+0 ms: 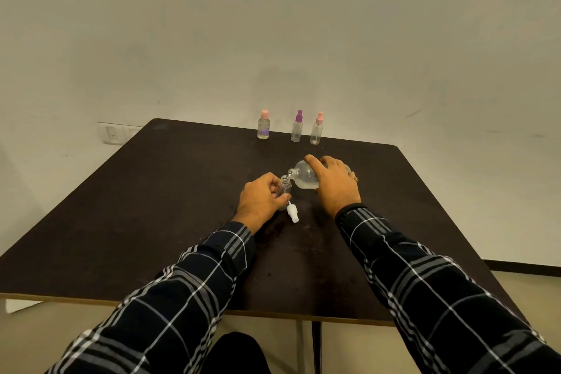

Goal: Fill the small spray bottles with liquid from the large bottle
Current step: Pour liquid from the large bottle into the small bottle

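Near the middle of the dark table (151, 206), the left hand (261, 197) curls its fingers around a small spray bottle (285, 187), which stands roughly upright with its open threaded neck pointing up. The right hand (334, 185) grips the large bottle (303, 176) from above. It is tipped almost level, its long axis running left to right, and its open mouth points left just beside the small neck. A white spray cap (293, 213) lies flat just nearer than the left hand. Along the far edge stand a pink-capped bottle (263, 126), a purple-capped spray bottle (297, 127) and a pink-capped spray bottle (316, 130).
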